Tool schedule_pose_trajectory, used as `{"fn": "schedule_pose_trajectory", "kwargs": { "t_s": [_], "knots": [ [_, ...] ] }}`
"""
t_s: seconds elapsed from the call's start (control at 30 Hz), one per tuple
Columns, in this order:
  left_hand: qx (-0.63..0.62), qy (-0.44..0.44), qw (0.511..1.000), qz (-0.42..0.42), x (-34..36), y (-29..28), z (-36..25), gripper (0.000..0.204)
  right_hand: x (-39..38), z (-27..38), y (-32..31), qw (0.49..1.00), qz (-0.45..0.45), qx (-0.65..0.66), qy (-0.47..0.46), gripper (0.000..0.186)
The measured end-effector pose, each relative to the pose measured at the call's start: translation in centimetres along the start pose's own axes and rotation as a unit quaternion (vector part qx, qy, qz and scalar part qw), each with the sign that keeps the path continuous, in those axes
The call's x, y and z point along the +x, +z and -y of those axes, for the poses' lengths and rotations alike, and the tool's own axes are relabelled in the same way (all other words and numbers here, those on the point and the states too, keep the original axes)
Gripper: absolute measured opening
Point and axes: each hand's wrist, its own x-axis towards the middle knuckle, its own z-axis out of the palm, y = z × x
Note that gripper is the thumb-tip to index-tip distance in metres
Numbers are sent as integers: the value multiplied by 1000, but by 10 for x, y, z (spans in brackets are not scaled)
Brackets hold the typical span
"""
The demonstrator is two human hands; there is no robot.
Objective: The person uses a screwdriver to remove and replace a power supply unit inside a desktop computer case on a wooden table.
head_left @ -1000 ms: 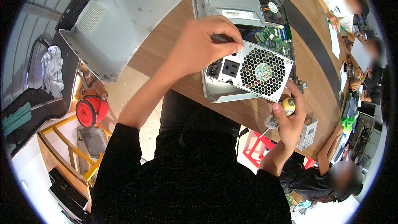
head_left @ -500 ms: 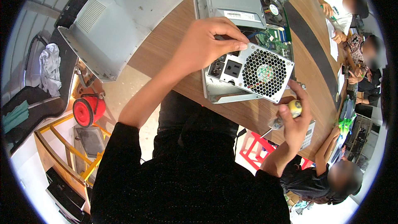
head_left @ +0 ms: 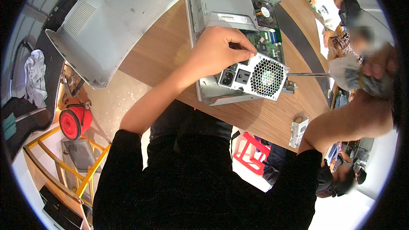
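Observation:
A metal power supply (head_left: 253,88) with a honeycomb vent and two sockets sits tilted over the near end of an opened desktop computer case (head_left: 197,30). My left hand (head_left: 219,49) pinches the supply's upper edge between thumb and fingers. Far out to the right, my right hand (head_left: 375,70) is closed around the handle of a screwdriver (head_left: 313,75); the hand is blurred near the picture's rim. The screwdriver's shaft points left, its tip by the supply's right edge; whether it touches cannot be told. Inside the case are a green circuit board (head_left: 266,42), a fan (head_left: 265,12) and a grey drive cage (head_left: 223,2).
The case's grey cover (head_left: 115,17) lies at the left of the wooden table (head_left: 159,51). A small pale box-like device (head_left: 298,131) stands near the front right edge. A red stool (head_left: 251,155) is below. Other people are along the table's right side.
My right hand has swung outward and up to the right, and the screwdriver's shaft now lies level toward the power supply. My left hand keeps its pinch. The whole view has shifted slightly.

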Motion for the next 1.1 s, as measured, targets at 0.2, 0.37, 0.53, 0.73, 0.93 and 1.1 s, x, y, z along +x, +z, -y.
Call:
{"fn": "schedule_pose_trajectory", "kwargs": {
  "t_s": [0.2,0.37,0.53,0.73,0.93,1.1],
  "knots": [
    [128,48,990,33,6,-6,-9,12,-31,9,5,986,-33,75,146,21],
    [288,120,947,80,9,-14,-28,14,-36,9,-15,992,-18,18,120,21],
    [312,99,941,89,12,-11,-34,12,-24,3,-12,991,-100,91,20,39],
    [329,184,919,111,11,-12,-30,9,-34,2,-7,988,-128,52,-73,46],
    [320,171,929,71,2,-6,-29,9,-76,15,-15,964,-265,27,-3,27],
    [248,86,963,58,3,-4,-30,10,-95,8,-21,966,-243,91,-3,38]
  ]
}}
